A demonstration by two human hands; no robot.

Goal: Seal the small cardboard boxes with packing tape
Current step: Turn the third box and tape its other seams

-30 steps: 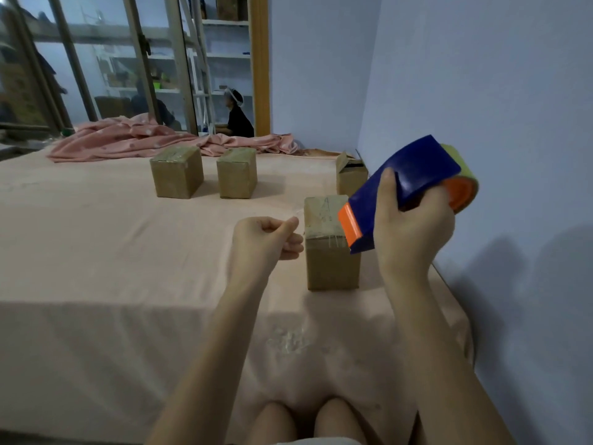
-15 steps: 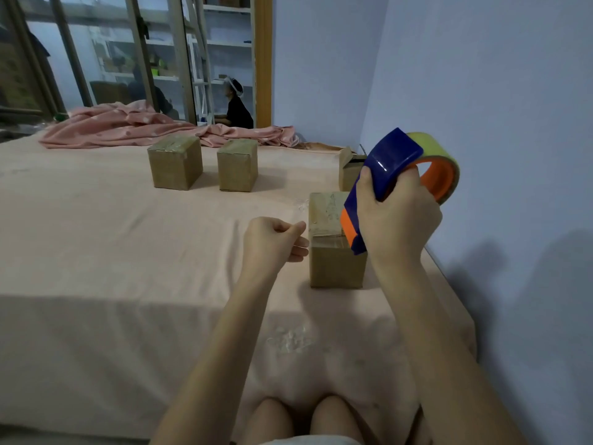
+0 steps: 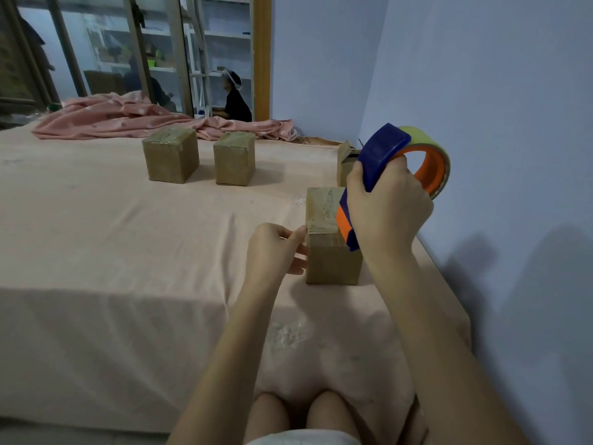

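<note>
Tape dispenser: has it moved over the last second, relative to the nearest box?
Yes. The tape dispenser in the right hand has come down and toward the person, its orange end now at the nearest box's top front edge.

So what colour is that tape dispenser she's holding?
The tape dispenser is dark blue with orange parts, seen in the head view, gripped by the right hand.

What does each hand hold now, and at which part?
The right hand grips the tape dispenser by its blue body. The left hand seems to pinch the clear tape end beside the box.
</note>
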